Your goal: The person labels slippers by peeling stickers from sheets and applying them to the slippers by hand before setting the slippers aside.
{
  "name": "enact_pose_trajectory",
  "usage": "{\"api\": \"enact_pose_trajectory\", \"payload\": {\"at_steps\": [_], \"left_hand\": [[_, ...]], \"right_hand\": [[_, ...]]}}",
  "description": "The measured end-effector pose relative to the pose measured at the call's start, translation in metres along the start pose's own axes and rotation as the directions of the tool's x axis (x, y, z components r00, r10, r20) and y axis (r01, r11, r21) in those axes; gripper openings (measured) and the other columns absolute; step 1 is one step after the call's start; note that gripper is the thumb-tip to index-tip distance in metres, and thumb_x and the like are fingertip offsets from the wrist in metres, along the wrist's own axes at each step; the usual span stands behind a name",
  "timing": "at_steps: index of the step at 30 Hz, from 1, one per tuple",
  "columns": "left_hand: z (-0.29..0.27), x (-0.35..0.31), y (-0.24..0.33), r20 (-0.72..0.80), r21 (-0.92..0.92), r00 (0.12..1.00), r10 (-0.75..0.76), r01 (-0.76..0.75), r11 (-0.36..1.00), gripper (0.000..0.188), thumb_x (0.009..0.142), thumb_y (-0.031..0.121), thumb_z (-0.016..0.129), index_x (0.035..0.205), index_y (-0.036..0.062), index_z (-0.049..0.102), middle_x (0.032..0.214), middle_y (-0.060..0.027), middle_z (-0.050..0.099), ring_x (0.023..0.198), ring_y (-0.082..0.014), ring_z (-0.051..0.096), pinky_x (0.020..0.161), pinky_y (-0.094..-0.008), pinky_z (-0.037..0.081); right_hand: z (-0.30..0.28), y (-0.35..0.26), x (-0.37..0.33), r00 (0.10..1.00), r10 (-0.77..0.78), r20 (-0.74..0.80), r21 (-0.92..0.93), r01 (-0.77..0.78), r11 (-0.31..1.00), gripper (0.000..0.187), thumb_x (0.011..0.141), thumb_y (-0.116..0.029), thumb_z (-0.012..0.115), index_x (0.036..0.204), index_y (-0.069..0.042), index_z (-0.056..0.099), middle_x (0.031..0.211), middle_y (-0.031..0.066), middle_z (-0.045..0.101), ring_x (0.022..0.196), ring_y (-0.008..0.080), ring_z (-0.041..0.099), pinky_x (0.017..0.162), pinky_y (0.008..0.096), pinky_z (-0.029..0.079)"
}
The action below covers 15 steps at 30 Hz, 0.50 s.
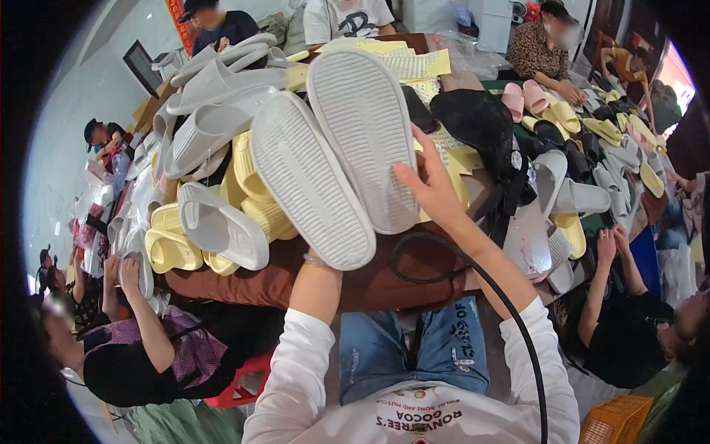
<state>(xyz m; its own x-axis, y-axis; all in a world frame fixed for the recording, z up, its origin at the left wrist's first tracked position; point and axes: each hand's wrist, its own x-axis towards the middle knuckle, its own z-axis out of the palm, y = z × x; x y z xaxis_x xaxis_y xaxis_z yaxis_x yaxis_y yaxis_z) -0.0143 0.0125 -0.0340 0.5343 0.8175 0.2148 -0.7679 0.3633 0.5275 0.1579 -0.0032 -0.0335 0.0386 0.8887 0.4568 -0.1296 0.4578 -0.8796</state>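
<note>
White slipper pair (pixel 336 148) soles up, right hand (pixel 433 189) gripping one edge, left hand hidden beneath

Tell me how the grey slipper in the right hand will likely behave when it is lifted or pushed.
The grey slipper looks thick and foamy, so it is probably light for its size. The right hand holds it by one edge and it keeps its shape, so it seems fairly stiff. Its ribbed sole should grip rather than slide, and its flat form would not roll.
</note>
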Motion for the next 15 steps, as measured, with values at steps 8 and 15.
{"api": "enact_pose_trajectory", "payload": {"at_steps": [8, 15], "left_hand": [[0.004, 0.000, 0.010, -0.074, 0.154, 0.994, 0.084, -0.072, 0.985, 0.034, 0.084, 0.015, 0.048, 0.113, -0.0022, 0.050, 0.107, -0.0112, 0.055, 0.096, -0.0180, 0.055, 0.083, -0.0295, 0.045], [0.014, 0.008, 0.034, -0.149, 0.513, 0.935, 0.323, -0.206, 0.833, 0.034, 0.083, 0.014, 0.048, 0.112, -0.0034, 0.051, 0.106, -0.0119, 0.056, 0.096, -0.0179, 0.055, 0.082, -0.0297, 0.045]], "right_hand": [[-0.055, -0.016, 0.024, 0.906, -0.123, -0.406, -0.348, -0.028, 0.937, 0.019, 0.085, -0.016, 0.054, 0.094, -0.001, 0.062, 0.078, 0.0038, 0.062, 0.067, 0.0094, 0.056, 0.063, 0.0233, 0.044], [-0.069, 0.005, 0.027, 0.911, -0.117, -0.396, -0.410, -0.062, 0.910, 0.014, 0.079, -0.009, 0.057, 0.091, -0.002, 0.061, 0.076, 0.0075, 0.061, 0.066, 0.0135, 0.057, 0.062, 0.0258, 0.045]]}}
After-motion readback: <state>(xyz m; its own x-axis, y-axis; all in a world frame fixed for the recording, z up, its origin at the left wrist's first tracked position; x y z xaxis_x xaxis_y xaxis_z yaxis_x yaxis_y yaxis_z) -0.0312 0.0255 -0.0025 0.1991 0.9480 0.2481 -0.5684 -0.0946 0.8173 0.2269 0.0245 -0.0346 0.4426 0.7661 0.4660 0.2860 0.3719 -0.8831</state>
